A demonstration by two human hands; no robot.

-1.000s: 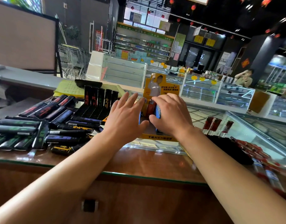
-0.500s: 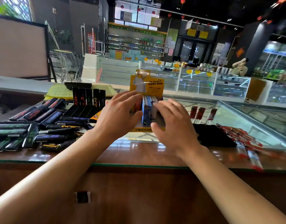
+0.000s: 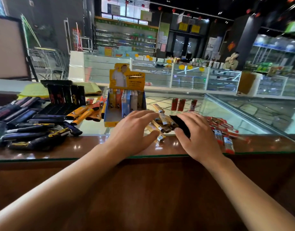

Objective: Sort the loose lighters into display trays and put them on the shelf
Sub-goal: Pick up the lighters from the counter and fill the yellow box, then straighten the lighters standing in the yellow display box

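A yellow display tray (image 3: 110,114) with a tall card back stands on the glass counter, a row of upright lighters along its rear. Just in front and to its right lies a small heap of tan loose lighters (image 3: 161,124). My left hand (image 3: 135,130) rests fingers spread on the heap's left side. My right hand (image 3: 196,135) lies fingers spread on the heap's right side, over a black tray (image 3: 181,125). Neither hand has closed around a lighter. Orange loose lighters (image 3: 84,113) lie left of the yellow tray.
A black tray (image 3: 60,107) with upright black lighters stands at the left, amid a sprawl of black loose lighters (image 3: 31,129). Three red lighters (image 3: 183,105) stand behind my right hand; red and white ones (image 3: 225,135) lie to its right. The counter's wooden front edge (image 3: 143,164) is near.
Both hands have come off the yellow tray and drawn back toward me onto the tan lighter heap. The tray now stands free, and the camera has tilted down.
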